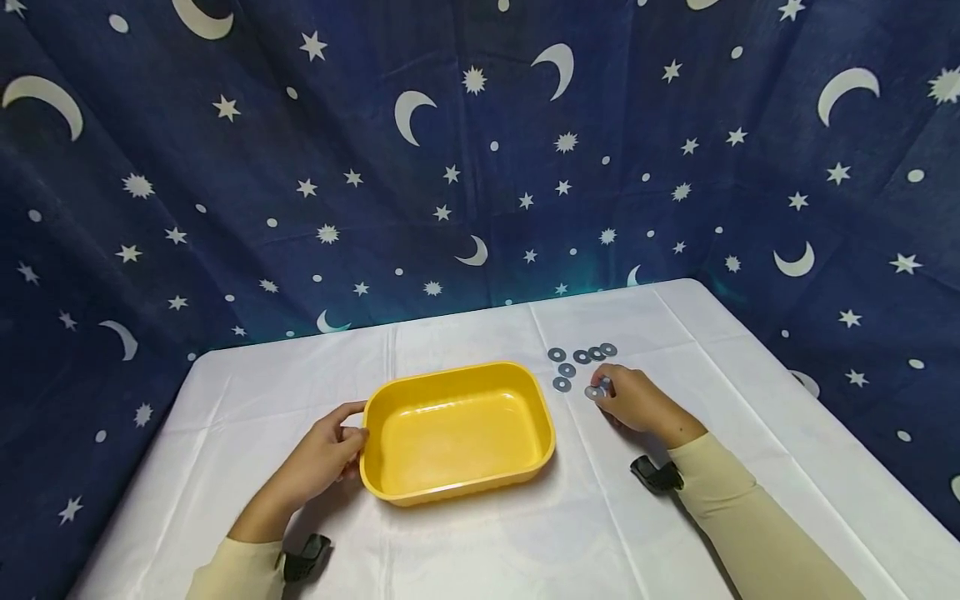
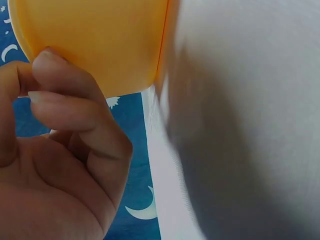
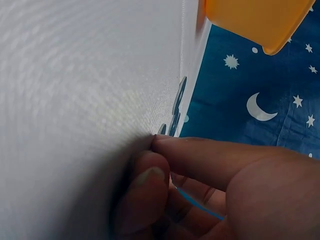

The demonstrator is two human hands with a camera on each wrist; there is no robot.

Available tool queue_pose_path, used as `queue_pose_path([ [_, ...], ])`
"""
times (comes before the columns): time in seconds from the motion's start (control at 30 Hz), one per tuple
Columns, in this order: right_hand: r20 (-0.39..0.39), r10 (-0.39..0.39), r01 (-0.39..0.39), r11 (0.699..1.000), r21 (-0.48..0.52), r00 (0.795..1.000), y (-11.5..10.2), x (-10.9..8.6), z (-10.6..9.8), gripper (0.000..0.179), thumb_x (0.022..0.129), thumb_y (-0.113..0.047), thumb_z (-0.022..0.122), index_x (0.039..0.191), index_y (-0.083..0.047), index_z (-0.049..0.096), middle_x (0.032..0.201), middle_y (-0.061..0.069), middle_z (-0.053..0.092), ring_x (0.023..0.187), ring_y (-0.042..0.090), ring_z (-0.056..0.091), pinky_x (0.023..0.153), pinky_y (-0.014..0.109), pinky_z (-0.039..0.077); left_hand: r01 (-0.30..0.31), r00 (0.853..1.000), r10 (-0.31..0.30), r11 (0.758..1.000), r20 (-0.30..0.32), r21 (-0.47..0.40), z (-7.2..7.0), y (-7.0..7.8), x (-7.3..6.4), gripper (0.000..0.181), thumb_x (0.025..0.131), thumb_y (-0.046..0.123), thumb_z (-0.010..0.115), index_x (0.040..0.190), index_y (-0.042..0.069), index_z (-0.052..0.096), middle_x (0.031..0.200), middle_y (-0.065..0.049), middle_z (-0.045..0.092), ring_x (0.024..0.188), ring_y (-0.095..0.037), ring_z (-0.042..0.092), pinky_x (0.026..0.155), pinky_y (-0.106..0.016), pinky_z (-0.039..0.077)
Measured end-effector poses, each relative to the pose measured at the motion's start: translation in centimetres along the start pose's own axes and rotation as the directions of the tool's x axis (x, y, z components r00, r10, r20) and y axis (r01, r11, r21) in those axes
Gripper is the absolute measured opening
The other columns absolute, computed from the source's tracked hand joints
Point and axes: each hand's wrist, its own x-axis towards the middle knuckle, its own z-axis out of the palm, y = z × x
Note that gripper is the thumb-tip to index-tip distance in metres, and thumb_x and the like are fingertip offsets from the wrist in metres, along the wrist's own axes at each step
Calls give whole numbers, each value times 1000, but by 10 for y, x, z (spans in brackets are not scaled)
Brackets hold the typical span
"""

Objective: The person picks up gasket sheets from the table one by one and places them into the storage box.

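Observation:
A yellow rectangular plastic tray [image 1: 457, 433] stands on the white cloth, its inside bare. My left hand [image 1: 330, 446] grips its left end; in the left wrist view, bent fingers [image 2: 75, 105] lie against the tray's outer wall [image 2: 100, 45]. Right of the tray, my right hand [image 1: 630, 398] pinches a grey flat washer [image 1: 593, 392] at its fingertips, low over the cloth. Just beyond lie several more washers [image 1: 567, 370], some overlapping in a short row. The right wrist view has the thumb and finger at the cloth, the pinched washer hidden, and other washers [image 3: 179, 97] edge-on behind.
A white cloth [image 1: 495, 542] covers the table, with fold lines across it. Dark blue curtains [image 1: 360, 150] with moons and stars hang behind the table and at its sides. Each wrist wears a black camera mount [image 1: 656, 475].

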Motion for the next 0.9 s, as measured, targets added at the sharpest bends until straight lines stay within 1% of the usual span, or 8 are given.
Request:
queue_pose_path([
  [0.17,11,-1,1,1000,-17,1000,1,1,-3,21,86,-14,60,103,-6,52,69,7,52,52,16,52,48,26,44,-9,1000,9,1000,17,-19,-1,-1,-1,45,92,18,50,135,18,36,69,-8,52,55,-21,50,48,-28,44],
  [0.33,12,-45,46,996,-70,999,3,1,-7,24,81,-17,65,99,-7,51,72,7,49,60,16,47,53,26,40,-28,998,30,999,58,-40,-4,-2,0,45,94,24,50,136,20,34,70,-9,51,58,-23,53,50,-28,45],
  [0.47,15,-89,90,992,-84,996,4,-1,-7,24,80,-18,67,96,-7,52,72,6,47,63,17,46,56,27,38,-37,994,46,995,101,-91,-8,-4,2,48,94,26,50,138,22,31,71,-10,51,59,-21,51,51,-27,44],
  [0.57,27,-103,105,991,-80,994,4,-3,-6,24,80,-18,68,95,-8,52,73,5,47,64,17,45,57,27,37,-34,991,50,991,122,-129,-10,-4,5,49,94,26,51,139,24,31,72,-9,51,60,-20,49,52,-27,43],
  [0.67,37,-89,91,993,-76,995,4,-4,-5,24,80,-18,68,95,-8,52,75,6,47,66,17,45,57,27,38,-22,992,39,991,124,-132,-10,-4,9,50,93,26,52,139,25,32,72,-9,52,61,-21,49,53,-28,44],
  [0.77,29,-92,94,991,-93,995,2,-4,-4,25,79,-17,69,94,-9,51,75,6,47,66,17,46,58,27,38,-4,994,19,991,109,-135,-10,-7,11,50,91,28,54,138,26,34,71,-8,52,61,-21,51,54,-28,45],
  [0.83,20,-102,103,990,-97,995,0,-4,-3,25,78,-17,69,93,-9,51,74,6,47,66,18,45,59,28,37,-1,995,16,988,100,-153,-10,-10,10,52,90,29,55,138,25,35,72,-6,52,61,-20,51,54,-27,45],
  [0.9,19,-124,125,987,-104,992,-1,-3,-2,25,78,-16,70,93,-9,51,74,6,47,67,18,45,60,28,37,0,993,23,980,114,-197,-11,-14,8,53,90,30,56,138,25,33,70,-5,50,61,-19,51,54,-26,45],
])
